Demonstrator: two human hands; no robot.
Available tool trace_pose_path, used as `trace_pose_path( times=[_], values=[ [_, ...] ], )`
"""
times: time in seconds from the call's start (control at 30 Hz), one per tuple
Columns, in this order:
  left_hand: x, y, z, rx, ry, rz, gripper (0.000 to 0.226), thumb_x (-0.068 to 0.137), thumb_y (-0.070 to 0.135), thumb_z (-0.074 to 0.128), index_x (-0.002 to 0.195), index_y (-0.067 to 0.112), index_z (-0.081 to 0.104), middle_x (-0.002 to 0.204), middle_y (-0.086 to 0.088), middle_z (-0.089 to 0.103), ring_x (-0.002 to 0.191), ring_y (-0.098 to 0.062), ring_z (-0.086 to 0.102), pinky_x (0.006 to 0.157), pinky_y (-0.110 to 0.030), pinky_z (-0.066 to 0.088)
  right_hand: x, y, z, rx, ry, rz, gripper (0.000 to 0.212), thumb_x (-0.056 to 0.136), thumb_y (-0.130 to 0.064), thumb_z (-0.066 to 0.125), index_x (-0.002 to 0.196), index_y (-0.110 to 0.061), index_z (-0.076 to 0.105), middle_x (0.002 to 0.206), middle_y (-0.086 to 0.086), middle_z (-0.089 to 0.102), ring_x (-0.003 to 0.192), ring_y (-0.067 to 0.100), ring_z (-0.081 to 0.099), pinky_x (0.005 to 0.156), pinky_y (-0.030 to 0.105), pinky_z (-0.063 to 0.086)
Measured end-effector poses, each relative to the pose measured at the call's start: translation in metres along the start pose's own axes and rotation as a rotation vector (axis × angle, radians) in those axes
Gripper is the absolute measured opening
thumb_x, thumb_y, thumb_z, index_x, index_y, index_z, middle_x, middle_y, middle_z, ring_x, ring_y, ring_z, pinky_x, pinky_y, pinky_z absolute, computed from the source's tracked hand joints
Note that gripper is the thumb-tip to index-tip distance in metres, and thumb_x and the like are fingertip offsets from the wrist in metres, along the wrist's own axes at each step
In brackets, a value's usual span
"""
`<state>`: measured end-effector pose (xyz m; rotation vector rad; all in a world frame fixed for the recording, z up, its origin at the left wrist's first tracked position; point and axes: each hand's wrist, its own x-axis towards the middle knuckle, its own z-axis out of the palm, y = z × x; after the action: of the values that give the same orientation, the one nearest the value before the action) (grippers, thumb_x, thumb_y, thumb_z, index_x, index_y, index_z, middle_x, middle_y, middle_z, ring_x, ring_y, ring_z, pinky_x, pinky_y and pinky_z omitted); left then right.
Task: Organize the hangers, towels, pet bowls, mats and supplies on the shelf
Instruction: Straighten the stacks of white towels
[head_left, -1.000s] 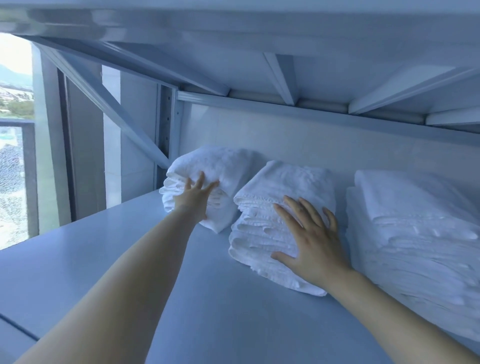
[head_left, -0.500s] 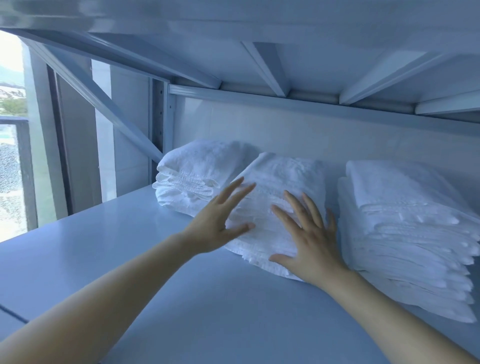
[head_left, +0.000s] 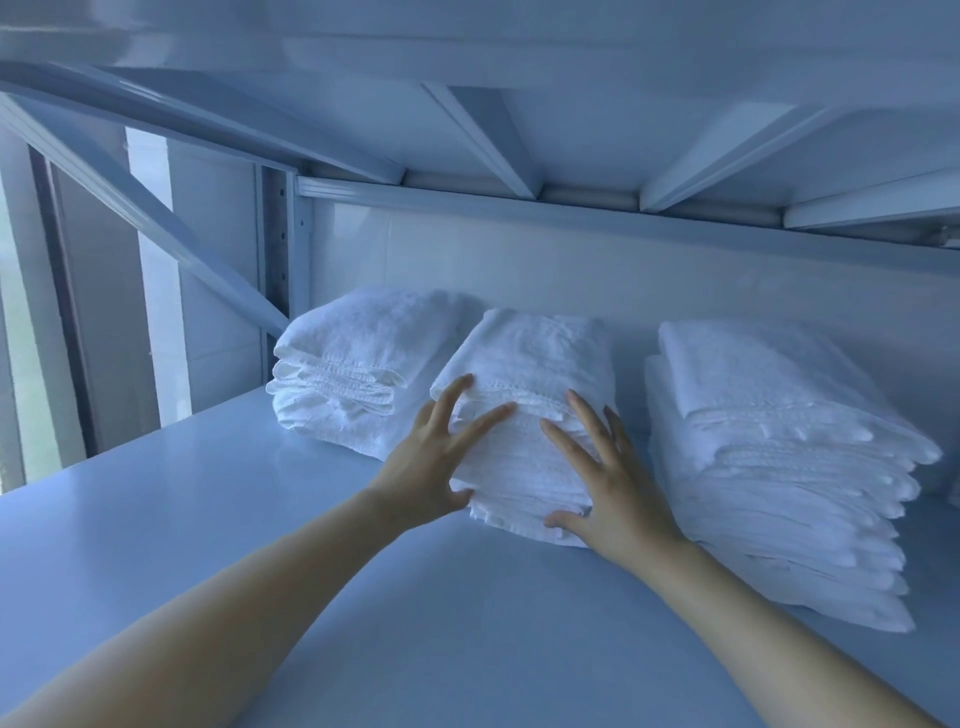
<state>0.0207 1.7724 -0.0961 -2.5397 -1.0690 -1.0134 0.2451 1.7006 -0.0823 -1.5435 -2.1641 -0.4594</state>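
Both forearms reach up from the lower frame across the bare shelf (head_left: 218, 519). The left hand (head_left: 431, 467) and right hand (head_left: 613, 499), fingers spread flat, press the front of the middle towel stack (head_left: 535, 364) at centre frame, likely squaring it between the left stack (head_left: 358, 353) and the right stack (head_left: 769, 415) against the back wall.
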Motion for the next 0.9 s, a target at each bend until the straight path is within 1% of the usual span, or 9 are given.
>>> trace_pose_path(
  times=[0.23, 0.33, 0.4, 0.43, 0.53, 0.63, 0.7, 0.77, 0.9],
  values=[
    [0.012, -0.018, 0.013, 0.038, 0.021, -0.042, 0.104, 0.056, 0.005, 0.069, 0.141, 0.044, 0.024, 0.148, -0.002, 0.014, 0.119, -0.032, 0.042, 0.044, -0.027, 0.05, 0.031, 0.012, 0.02, 0.047, -0.031, -0.003, 0.099, 0.072, -0.033, 0.077, 0.147, -0.038, 0.012, 0.148, -0.025, -0.026, 0.144, 0.023, -0.009, 0.087, 0.036, 0.052],
    [0.014, -0.023, 0.019, 0.112, 0.039, -0.116, 0.103, 0.054, 0.002, 0.073, 0.14, 0.039, 0.029, 0.145, -0.007, 0.025, 0.117, -0.034, 0.047, 0.037, -0.017, 0.036, 0.047, 0.007, 0.027, 0.061, -0.032, 0.003, 0.098, 0.073, -0.029, 0.077, 0.147, -0.036, 0.012, 0.147, -0.024, -0.026, 0.143, 0.025, -0.011, 0.09, 0.039, 0.05],
    [0.011, -0.027, 0.025, 0.149, 0.077, -0.172, 0.107, 0.055, 0.001, 0.076, 0.142, 0.037, 0.026, 0.144, -0.009, 0.032, 0.119, -0.034, 0.048, 0.036, -0.016, 0.032, 0.057, 0.001, 0.032, 0.076, -0.038, 0.012, 0.097, 0.075, -0.027, 0.076, 0.147, -0.036, 0.011, 0.146, -0.025, -0.027, 0.142, 0.026, -0.012, 0.09, 0.041, 0.05],
    [0.008, -0.028, 0.028, 0.146, 0.081, -0.189, 0.109, 0.058, 0.003, 0.077, 0.143, 0.039, 0.021, 0.145, -0.008, 0.03, 0.122, -0.032, 0.046, 0.036, -0.017, 0.037, 0.06, -0.001, 0.034, 0.08, -0.031, 0.016, 0.097, 0.075, -0.026, 0.076, 0.147, -0.036, 0.01, 0.146, -0.025, -0.028, 0.142, 0.026, -0.013, 0.089, 0.042, 0.051],
    [0.0, -0.027, 0.033, 0.094, 0.07, -0.189, 0.104, 0.073, 0.01, 0.069, 0.143, 0.047, 0.002, 0.154, -0.002, 0.012, 0.137, -0.027, 0.028, 0.052, -0.026, 0.053, 0.048, -0.006, 0.047, 0.113, 0.05, 0.035, 0.094, 0.077, -0.026, 0.074, 0.147, -0.036, 0.012, 0.148, -0.024, -0.028, 0.143, 0.026, -0.011, 0.089, 0.04, 0.052],
    [-0.003, -0.027, 0.034, 0.054, 0.051, -0.159, 0.092, 0.081, 0.017, 0.063, 0.142, 0.048, 0.001, 0.157, 0.001, -0.003, 0.143, -0.024, 0.012, 0.069, -0.031, 0.056, 0.022, -0.005, 0.056, 0.186, 0.125, 0.058, 0.085, 0.083, -0.031, 0.067, 0.148, -0.037, 0.012, 0.152, -0.022, -0.022, 0.145, 0.022, -0.004, 0.084, 0.037, 0.054],
    [-0.002, -0.026, 0.033, 0.058, 0.05, -0.155, 0.088, 0.079, 0.018, 0.065, 0.145, 0.043, 0.012, 0.157, -0.003, 0.001, 0.143, -0.028, 0.011, 0.08, -0.036, 0.055, 0.015, -0.003, 0.056, 0.217, 0.165, 0.05, 0.081, 0.084, -0.033, 0.064, 0.148, -0.037, 0.014, 0.154, -0.021, -0.017, 0.145, 0.019, 0.003, 0.087, 0.036, 0.052],
    [-0.002, -0.028, 0.034, 0.101, 0.075, -0.12, 0.085, 0.075, 0.017, 0.069, 0.145, 0.035, 0.024, 0.156, -0.008, 0.011, 0.142, -0.031, 0.015, 0.092, -0.043, 0.047, 0.014, -0.002, 0.056, 0.221, 0.177, 0.038, 0.077, 0.085, -0.034, 0.062, 0.147, -0.037, 0.016, 0.154, -0.02, -0.016, 0.145, 0.018, 0.004, 0.088, 0.038, 0.052],
    [0.0, -0.027, 0.035, 0.203, 0.094, 0.081, 0.075, 0.073, 0.016, 0.071, 0.139, 0.03, 0.04, 0.151, -0.006, 0.028, 0.137, -0.025, 0.027, 0.104, -0.043, 0.035, 0.014, -0.006, 0.057, 0.266, 0.234, 0.053, 0.076, 0.084, -0.031, 0.065, 0.144, -0.034, 0.019, 0.155, -0.014, -0.01, 0.143, 0.018, 0.014, 0.088, 0.032, 0.052]
  ],
)
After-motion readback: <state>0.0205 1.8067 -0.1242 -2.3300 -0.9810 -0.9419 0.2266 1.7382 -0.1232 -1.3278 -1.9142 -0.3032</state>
